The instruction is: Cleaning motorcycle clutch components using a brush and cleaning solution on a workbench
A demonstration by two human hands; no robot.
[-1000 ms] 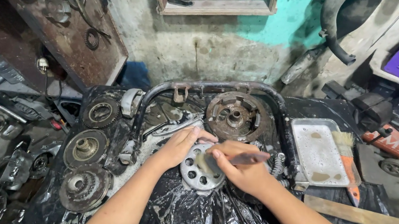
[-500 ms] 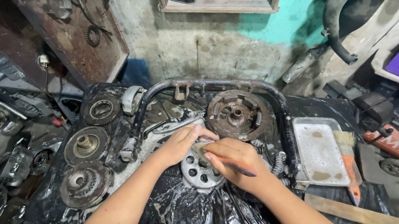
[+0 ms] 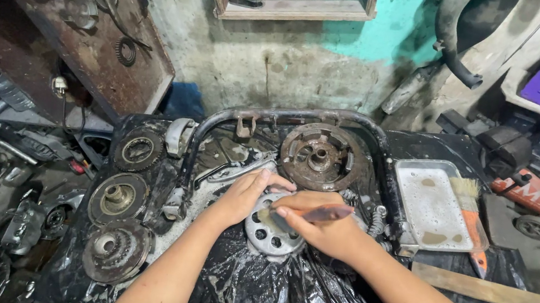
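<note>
On the black plastic sheet (image 3: 252, 288), left to right: three rusty round clutch parts (image 3: 118, 197) lie in a column at the left edge, one above another, the lowest with a toothed hub. Just right of them the left hand (image 3: 246, 197) lies flat, fingers together, pressing on the upper left rim of the disc (image 3: 270, 231), a pale grey metal wheel ringed with round holes, wet and flecked with foam, lying flat at the middle of the sheet in front of the bent black tube frame (image 3: 288, 120). The right hand (image 3: 322, 228) covers the disc's right side and is closed on a brush (image 3: 310, 214), whose dark handle points right while its head meets the disc's top face. Behind the hands a rusty rotor (image 3: 319, 156) lies inside the frame. Further right a shallow metal tray (image 3: 433, 204) holds dregs of liquid, with an orange-handled paintbrush (image 3: 472, 223) along its right edge and a wooden strip (image 3: 495, 292) lying below it. Against the frame half a second back, the hands sit in nearly the same place; the brush handle lies a little flatter and further over the disc, the left hand has not shifted from the rim, and the disc lies where it was.
</note>
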